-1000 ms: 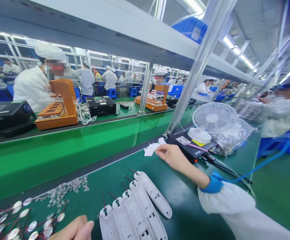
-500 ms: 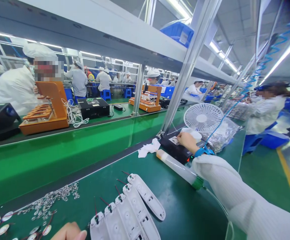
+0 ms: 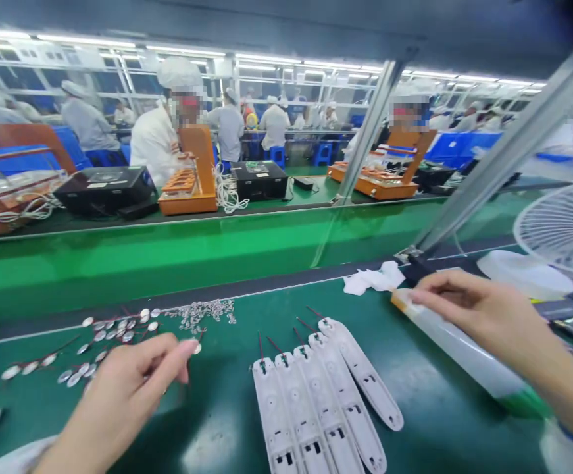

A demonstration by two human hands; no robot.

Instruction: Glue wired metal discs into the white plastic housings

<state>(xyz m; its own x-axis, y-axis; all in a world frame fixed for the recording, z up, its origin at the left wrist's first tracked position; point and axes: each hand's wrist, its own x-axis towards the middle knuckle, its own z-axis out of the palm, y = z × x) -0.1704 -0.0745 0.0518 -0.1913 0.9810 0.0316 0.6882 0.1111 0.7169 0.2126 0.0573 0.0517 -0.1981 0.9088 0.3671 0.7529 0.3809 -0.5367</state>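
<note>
My left hand (image 3: 128, 388) is closed in a pinch over the left of the bench. A small round metal disc with red wires (image 3: 197, 347) shows at its thumb tip. Further discs of this kind (image 3: 123, 326) lie scattered behind it. My right hand (image 3: 488, 322) hovers at the upper end of a translucent tube with a green end cap (image 3: 468, 345), its thumb and forefinger slightly apart. Whether it touches the tube is unclear. Between the hands, several long white plastic shells (image 3: 310, 401) lie side by side, thin red wires sticking out at their tops.
Small metal rings (image 3: 207, 313) form a pile along the back edge. Crumpled white tissue (image 3: 375, 278) lies near a metal post (image 3: 503, 151). A white fan (image 3: 567, 224) stands at right. Across the green divider (image 3: 168, 253), people in white work beside orange fixtures (image 3: 187, 197).
The view has swung left. My right hand has come away from the black box to the tube's upper end. My left hand has come further into view, with a disc at its fingertips.
</note>
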